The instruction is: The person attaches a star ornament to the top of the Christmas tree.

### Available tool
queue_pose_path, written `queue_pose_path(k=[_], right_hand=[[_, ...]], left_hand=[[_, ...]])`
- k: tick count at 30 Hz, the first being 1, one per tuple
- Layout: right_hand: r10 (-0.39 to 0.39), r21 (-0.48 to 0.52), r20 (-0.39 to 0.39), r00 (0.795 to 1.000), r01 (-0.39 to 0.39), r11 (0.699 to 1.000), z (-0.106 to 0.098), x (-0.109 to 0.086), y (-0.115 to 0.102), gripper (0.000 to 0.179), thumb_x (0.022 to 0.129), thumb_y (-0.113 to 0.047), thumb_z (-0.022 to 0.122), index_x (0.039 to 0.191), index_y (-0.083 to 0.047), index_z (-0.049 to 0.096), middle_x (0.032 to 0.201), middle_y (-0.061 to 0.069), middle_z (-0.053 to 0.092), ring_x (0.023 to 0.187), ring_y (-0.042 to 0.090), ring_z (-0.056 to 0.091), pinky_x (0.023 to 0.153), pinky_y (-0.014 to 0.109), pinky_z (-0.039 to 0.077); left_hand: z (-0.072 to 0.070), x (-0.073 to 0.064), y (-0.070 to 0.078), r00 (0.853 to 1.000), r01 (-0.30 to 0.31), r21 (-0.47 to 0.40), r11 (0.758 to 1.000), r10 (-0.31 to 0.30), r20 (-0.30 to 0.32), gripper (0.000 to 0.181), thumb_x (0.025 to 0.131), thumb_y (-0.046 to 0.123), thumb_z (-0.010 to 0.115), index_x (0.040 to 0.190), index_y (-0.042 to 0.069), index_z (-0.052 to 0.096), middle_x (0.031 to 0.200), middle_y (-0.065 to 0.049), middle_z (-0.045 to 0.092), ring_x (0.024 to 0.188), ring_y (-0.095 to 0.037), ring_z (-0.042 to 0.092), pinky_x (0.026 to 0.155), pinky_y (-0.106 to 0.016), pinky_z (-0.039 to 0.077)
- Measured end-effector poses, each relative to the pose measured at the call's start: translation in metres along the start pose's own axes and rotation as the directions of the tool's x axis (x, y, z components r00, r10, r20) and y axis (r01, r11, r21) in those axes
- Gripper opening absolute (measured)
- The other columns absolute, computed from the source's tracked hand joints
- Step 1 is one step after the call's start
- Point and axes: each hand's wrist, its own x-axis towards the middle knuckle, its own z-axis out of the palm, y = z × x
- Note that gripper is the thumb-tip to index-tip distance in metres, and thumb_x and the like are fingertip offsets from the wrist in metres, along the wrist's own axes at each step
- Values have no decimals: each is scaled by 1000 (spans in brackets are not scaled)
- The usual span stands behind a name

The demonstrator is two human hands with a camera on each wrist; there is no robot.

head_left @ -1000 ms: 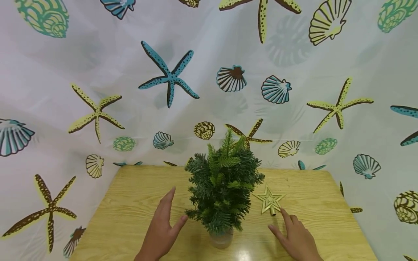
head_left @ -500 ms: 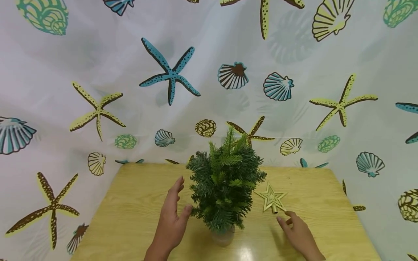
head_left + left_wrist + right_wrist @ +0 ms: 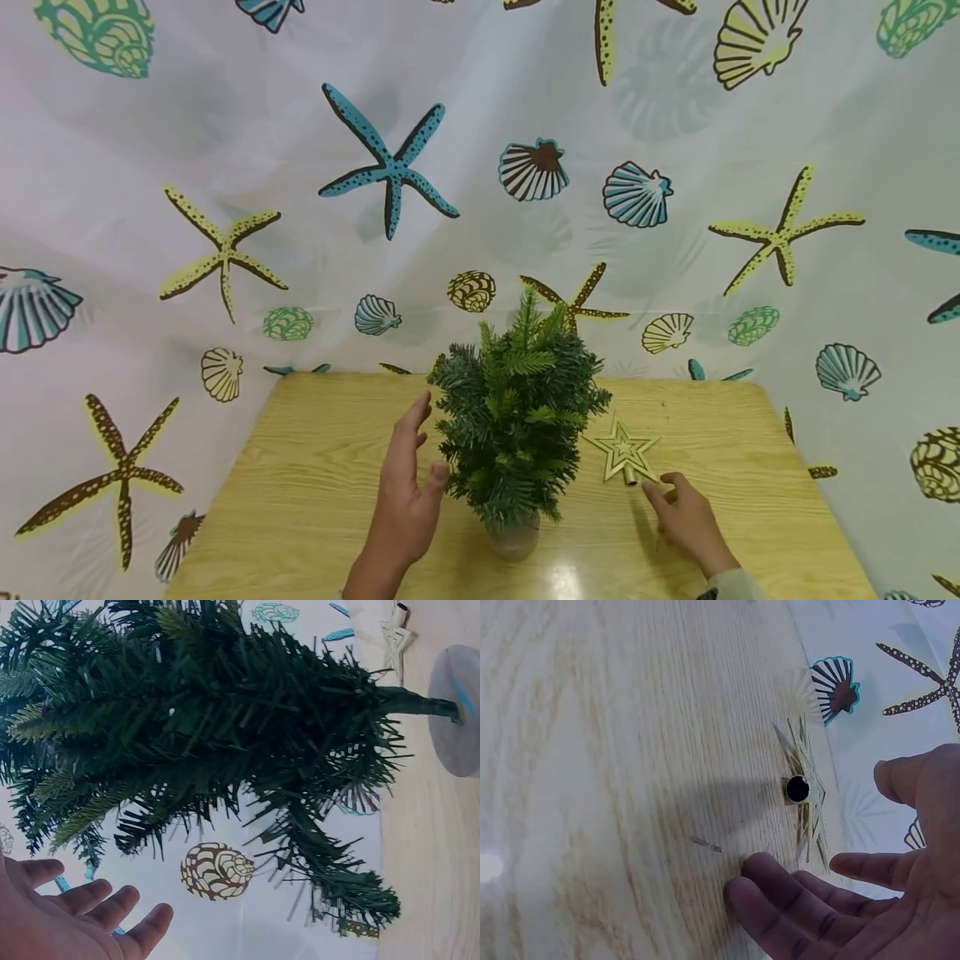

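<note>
A small artificial Christmas tree (image 3: pixel 517 417) stands upright on a round base (image 3: pixel 513 540) in the middle of the table. Just left of its branches is my left hand (image 3: pixel 405 508), fingers extended and thumb apart, holding nothing. The left wrist view shows those fingers (image 3: pixel 82 896) beside the greenery with a gap between. Right of the tree lies a gold star tree topper (image 3: pixel 624 450), its hollow socket (image 3: pixel 797 790) facing me. My right hand (image 3: pixel 686 521) is close to its near point. In the right wrist view, thumb and fingers are spread, with nothing gripped.
A light wood-grain table (image 3: pixel 322 450) carries the tree and the star. Behind it and along both sides hangs a white curtain (image 3: pixel 465 233) printed with starfish and shells.
My left hand has moved rightward and up, closer beside the tree. My right hand has shifted slightly by the star's lower point, its fingers more bent. Tree and star stay in place.
</note>
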Motion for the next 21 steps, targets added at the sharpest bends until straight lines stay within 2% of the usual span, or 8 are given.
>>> queue_pose_path(k=[6,9,14,17,21], right_hand=[[-24,-74,-19,1000,23,997,-2,11,4,63,108,-37,57,138,17,47,115,34,63,79,26,70,74,51,58],[3,-54,-7,1000,-3,999,-1,15,6,64,107,-37,58,140,17,45,111,32,66,70,23,69,67,46,59],[36,-36,-6,999,-36,999,0,19,6,63,106,-37,59,139,14,44,100,23,69,61,20,63,54,37,53],[40,-31,-12,999,-40,999,1,21,5,61,105,-37,61,137,13,46,94,18,69,55,20,60,50,36,51],[58,-15,-11,998,-58,998,3,25,6,60,103,-38,65,132,11,49,94,18,70,50,20,56,47,36,49]], left_hand=[[1,6,4,998,-42,-26,999,41,-46,65,111,51,37,165,16,25,163,-14,35,146,-36,37,105,-68,37],[2,8,6,997,-56,-45,997,53,-58,63,112,47,38,165,14,26,163,-13,35,145,-37,38,104,-69,37],[3,10,9,996,-65,-47,997,62,-68,64,112,46,38,165,13,25,164,-10,35,145,-38,38,106,-68,37],[2,13,11,994,-72,-39,997,69,-80,64,112,47,37,166,17,23,164,-10,35,145,-38,38,106,-67,37],[1,19,13,991,-92,-28,995,89,-96,63,111,50,37,166,21,23,163,-10,35,145,-36,39,106,-66,38]])
